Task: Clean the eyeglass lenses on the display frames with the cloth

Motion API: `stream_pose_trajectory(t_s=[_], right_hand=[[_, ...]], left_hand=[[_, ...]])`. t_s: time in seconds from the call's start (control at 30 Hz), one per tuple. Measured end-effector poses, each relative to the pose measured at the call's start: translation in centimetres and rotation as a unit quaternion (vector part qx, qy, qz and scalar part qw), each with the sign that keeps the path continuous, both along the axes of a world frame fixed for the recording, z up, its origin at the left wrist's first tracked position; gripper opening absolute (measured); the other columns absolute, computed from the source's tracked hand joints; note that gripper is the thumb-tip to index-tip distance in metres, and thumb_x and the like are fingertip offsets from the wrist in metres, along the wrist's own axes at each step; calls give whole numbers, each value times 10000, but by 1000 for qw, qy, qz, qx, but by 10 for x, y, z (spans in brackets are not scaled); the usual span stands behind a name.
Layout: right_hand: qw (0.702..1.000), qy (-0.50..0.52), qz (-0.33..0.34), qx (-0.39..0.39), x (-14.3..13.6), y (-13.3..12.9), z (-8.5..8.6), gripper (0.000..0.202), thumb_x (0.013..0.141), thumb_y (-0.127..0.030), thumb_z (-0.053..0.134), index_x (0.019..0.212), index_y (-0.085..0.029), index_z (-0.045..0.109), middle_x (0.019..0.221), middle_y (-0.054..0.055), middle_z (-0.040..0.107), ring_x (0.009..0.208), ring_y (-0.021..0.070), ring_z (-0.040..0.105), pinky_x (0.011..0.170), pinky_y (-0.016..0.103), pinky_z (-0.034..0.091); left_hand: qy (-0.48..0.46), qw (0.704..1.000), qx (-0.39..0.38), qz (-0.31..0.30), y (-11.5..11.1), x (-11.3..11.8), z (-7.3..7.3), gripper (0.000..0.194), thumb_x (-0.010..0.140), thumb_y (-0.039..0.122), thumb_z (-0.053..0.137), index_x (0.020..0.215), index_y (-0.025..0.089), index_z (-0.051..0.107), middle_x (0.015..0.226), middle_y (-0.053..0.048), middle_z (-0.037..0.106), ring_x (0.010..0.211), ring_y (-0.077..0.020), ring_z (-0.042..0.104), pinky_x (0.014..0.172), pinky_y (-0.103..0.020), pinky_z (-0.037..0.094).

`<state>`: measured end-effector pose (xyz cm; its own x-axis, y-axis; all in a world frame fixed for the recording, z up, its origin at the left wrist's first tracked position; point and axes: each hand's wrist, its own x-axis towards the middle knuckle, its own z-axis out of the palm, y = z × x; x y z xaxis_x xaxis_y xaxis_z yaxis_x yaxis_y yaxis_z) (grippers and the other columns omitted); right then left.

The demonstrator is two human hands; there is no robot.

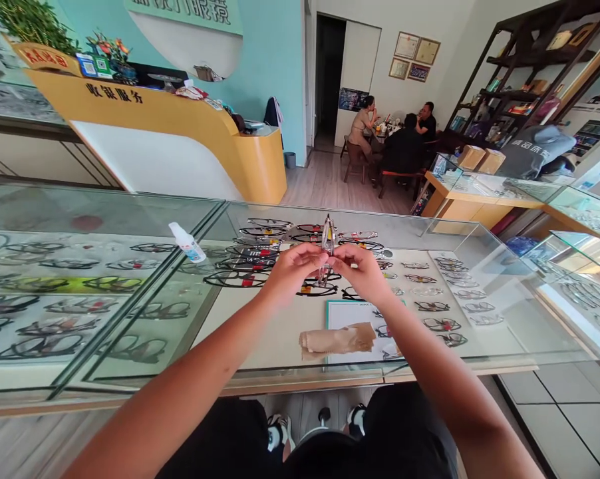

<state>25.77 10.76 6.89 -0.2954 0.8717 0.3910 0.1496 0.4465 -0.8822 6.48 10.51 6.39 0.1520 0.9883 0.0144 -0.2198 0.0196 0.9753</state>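
Note:
A pair of eyeglasses (328,234) is held up edge-on over the glass display counter, with a yellow mark on its lens. My left hand (296,266) pinches it from the left, and my right hand (358,267) grips it from the right; their fingertips nearly meet. Beneath my hands, several dark-framed glasses (243,278) lie in rows, some with red or yellow tags. A crumpled brown cloth (337,339) rests on the counter nearer to me, between my forearms. To the left stands a white bottle (187,242) with a blue label, tilted in the view.
Seams and edges of the glass counter (145,293) run left of my arm, with more glasses below. A yellow service desk (180,113) stands beyond. People sit at a table (380,130) at the back. Two cardboard boxes (481,159) sit on another counter at right.

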Motion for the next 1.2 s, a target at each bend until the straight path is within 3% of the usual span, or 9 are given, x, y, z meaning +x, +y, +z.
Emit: stream_pose_trajectory(t_s=[0.17,0.3,0.47,0.57,0.63,0.77,0.93,1.07,1.2], right_hand=[[1000,-12,-1,8,12,-3,-5,473,932,-706,755,849,-247,678,703,-23,621,659,164,530,658,326,433],[999,-4,-32,-3,22,0,-4,420,940,-658,757,894,-244,703,693,-19,650,648,178,590,662,334,454],[983,-45,-176,8,39,4,-1,334,1004,-554,685,1072,-243,784,623,-27,678,570,193,608,629,342,452],[949,-101,-278,107,46,3,3,262,1043,-432,632,1135,-258,805,808,27,803,694,222,711,719,367,514],[932,-119,-302,161,47,3,5,264,1059,-361,595,1216,-266,784,997,59,852,816,243,764,785,387,553],[925,-137,-269,232,42,0,4,333,1077,-290,560,1394,-270,661,1243,99,823,979,263,782,874,430,601],[914,-188,-179,313,28,-6,-3,332,1093,-253,559,1419,-276,618,1288,124,760,1075,282,765,956,477,638],[905,-233,-143,325,23,-8,-6,407,1097,-259,570,1501,-302,599,1405,143,706,1323,326,695,1106,526,611],[902,-246,-152,322,22,-8,-7,496,1083,-289,604,1576,-310,560,1508,167,622,1420,362,620,1180,588,565]], left_hand=[[27,999,38,-2,2,2,-6,604,612,651,1020,901,184,768,964,-60,800,872,-195,728,803,-332,608],[45,996,72,17,4,-3,-5,558,694,645,982,941,186,785,1007,-70,808,910,-204,733,893,-362,608],[139,981,131,35,7,-12,-2,509,790,664,913,969,199,805,986,-72,814,939,-227,746,893,-345,586],[161,976,147,26,11,-14,-4,524,785,686,905,940,196,805,1034,-87,822,977,-241,754,893,-344,590],[166,975,150,17,13,-14,-6,528,783,690,905,926,192,802,1042,-91,822,978,-240,753,901,-348,589],[136,983,120,6,14,-14,-8,537,771,688,920,940,193,797,996,-78,810,905,-219,738,898,-365,596],[91,993,72,-4,12,-12,-7,574,705,699,959,932,200,790,938,-54,790,854,-212,721,839,-363,606],[92,991,92,-34,7,-8,-3,531,733,675,953,902,200,787,913,-42,776,772,-176,682,787,-339,577],[81,992,86,-52,3,-6,2,513,712,649,974,878,199,792,929,-48,776,794,-183,687,774,-340,594]])
